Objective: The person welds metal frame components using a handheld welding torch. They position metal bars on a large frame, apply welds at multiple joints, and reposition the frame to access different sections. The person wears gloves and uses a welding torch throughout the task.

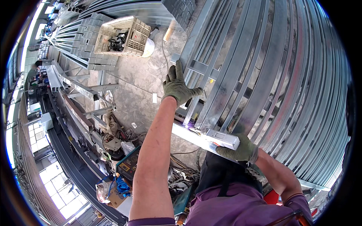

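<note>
My left hand [179,86], in an olive-green work glove, is spread with its thumb out to the right. It is at the left edge of a frame of long galvanized steel tubes [230,75]. My right hand [243,148], in a matching glove, closes at the near end of a silver box-shaped piece [223,139]; its exact kind is unclear. That piece lies along a bright metal bar [192,137] crossing the tube ends in front of my body. A small violet glow shows by a tube end at the bar's left part.
A beige plastic crate [122,35] of dark parts stands beside stacked tubes [85,41] at the far left. A metal rack [81,88], cables [184,165], a dark machine case [128,164] and a blue bundle [122,186] lie left. More steel tubes [316,94] fill the right.
</note>
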The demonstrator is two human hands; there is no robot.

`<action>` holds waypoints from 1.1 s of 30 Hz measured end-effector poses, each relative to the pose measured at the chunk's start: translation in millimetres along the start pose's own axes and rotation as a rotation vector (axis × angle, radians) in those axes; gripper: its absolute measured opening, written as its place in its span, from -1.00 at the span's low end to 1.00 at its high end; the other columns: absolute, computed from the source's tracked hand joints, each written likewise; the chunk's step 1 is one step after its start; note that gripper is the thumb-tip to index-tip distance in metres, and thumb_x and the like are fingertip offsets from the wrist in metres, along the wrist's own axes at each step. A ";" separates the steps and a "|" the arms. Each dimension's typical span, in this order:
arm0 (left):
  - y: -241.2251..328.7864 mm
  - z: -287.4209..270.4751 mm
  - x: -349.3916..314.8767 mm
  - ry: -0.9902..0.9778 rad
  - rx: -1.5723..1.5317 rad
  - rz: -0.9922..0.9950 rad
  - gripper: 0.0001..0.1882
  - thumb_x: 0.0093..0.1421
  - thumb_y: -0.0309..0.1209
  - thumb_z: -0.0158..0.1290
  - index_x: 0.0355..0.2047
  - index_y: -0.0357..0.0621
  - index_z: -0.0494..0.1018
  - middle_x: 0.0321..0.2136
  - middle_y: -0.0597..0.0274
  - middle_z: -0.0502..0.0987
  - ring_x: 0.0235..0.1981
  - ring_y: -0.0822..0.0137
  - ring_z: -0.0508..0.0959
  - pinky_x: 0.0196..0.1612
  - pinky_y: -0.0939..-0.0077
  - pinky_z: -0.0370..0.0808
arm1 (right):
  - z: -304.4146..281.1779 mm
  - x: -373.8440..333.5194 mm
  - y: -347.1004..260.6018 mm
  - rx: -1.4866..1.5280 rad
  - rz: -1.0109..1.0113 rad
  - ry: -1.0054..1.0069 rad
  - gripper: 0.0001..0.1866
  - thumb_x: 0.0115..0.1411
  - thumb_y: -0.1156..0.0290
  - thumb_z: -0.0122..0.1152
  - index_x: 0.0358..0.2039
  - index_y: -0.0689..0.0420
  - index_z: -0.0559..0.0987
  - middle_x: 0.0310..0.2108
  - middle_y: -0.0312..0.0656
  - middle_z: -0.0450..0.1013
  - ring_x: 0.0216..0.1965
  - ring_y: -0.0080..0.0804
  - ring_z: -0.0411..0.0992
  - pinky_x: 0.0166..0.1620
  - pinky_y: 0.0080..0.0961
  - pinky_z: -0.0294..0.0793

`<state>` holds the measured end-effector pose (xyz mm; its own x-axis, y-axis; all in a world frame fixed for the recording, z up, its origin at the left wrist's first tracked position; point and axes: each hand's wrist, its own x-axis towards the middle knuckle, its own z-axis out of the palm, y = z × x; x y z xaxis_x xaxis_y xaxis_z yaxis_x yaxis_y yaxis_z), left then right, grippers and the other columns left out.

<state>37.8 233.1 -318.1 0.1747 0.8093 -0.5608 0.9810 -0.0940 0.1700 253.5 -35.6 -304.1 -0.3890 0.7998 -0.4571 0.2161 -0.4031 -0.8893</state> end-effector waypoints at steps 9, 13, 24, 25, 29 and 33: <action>0.8 -0.9 0.0 -0.006 0.005 -0.007 0.67 -0.12 0.36 0.47 0.62 0.06 -0.51 0.62 -0.17 -0.21 0.64 -0.14 -0.18 0.62 -0.06 -0.05 | 0.1 0.8 -0.1 -0.038 -0.002 0.011 -0.45 0.22 0.03 0.50 0.11 0.10 0.68 -0.10 0.03 0.69 -0.06 0.03 0.66 0.01 -0.15 0.66; -1.7 1.4 2.2 -0.002 0.015 -0.010 0.67 -0.11 0.36 0.47 0.62 0.05 -0.51 0.62 -0.17 -0.21 0.64 -0.14 -0.19 0.62 -0.05 -0.06 | -0.3 0.1 -2.3 -0.063 0.004 0.013 -0.45 0.23 0.01 0.48 0.11 0.10 0.68 -0.11 0.04 0.69 -0.07 0.05 0.66 0.00 -0.14 0.66; 1.1 -0.8 -0.4 0.010 -0.017 0.021 0.66 -0.08 0.34 0.47 0.62 0.09 -0.55 0.61 -0.24 -0.20 0.63 -0.19 -0.14 0.62 -0.10 -0.11 | -4.3 -6.1 -0.1 0.012 0.008 -0.023 -0.44 0.28 -0.03 0.42 0.15 0.06 0.66 -0.08 0.01 0.69 -0.04 0.03 0.66 0.03 -0.18 0.64; 1.1 -0.4 0.0 0.011 -0.019 0.018 0.66 -0.08 0.34 0.46 0.62 0.10 -0.56 0.61 -0.24 -0.20 0.63 -0.20 -0.14 0.62 -0.09 -0.11 | -4.4 -5.6 1.3 -0.024 0.010 -0.038 -0.46 0.29 0.00 0.42 0.15 0.06 0.66 -0.08 -0.01 0.69 -0.04 0.00 0.66 0.02 -0.18 0.64; -2.1 -1.4 -0.6 0.016 -0.015 0.007 0.65 -0.06 0.33 0.46 0.62 0.11 -0.56 0.61 -0.24 -0.20 0.62 -0.20 -0.13 0.61 -0.07 -0.10 | -3.7 -6.5 -8.6 0.015 -0.007 -0.012 -0.48 0.29 0.04 0.43 0.14 0.06 0.66 -0.08 -0.03 0.70 -0.05 -0.06 0.67 0.02 -0.21 0.65; -3.3 -4.4 1.6 0.037 -0.037 0.033 0.64 -0.08 0.26 0.51 0.62 0.05 -0.49 0.60 -0.19 -0.20 0.61 -0.18 -0.11 0.61 -0.06 -0.02 | -4.0 -3.0 -17.2 0.060 -0.059 0.014 -0.49 0.29 0.09 0.45 0.16 0.07 0.65 -0.06 -0.06 0.70 -0.04 -0.14 0.68 0.01 -0.29 0.67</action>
<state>34.4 237.3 -316.0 0.2028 0.8271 -0.5242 0.9708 -0.0997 0.2182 254.5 -29.3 -287.3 -0.3871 0.8289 -0.4038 0.1390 -0.3805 -0.9143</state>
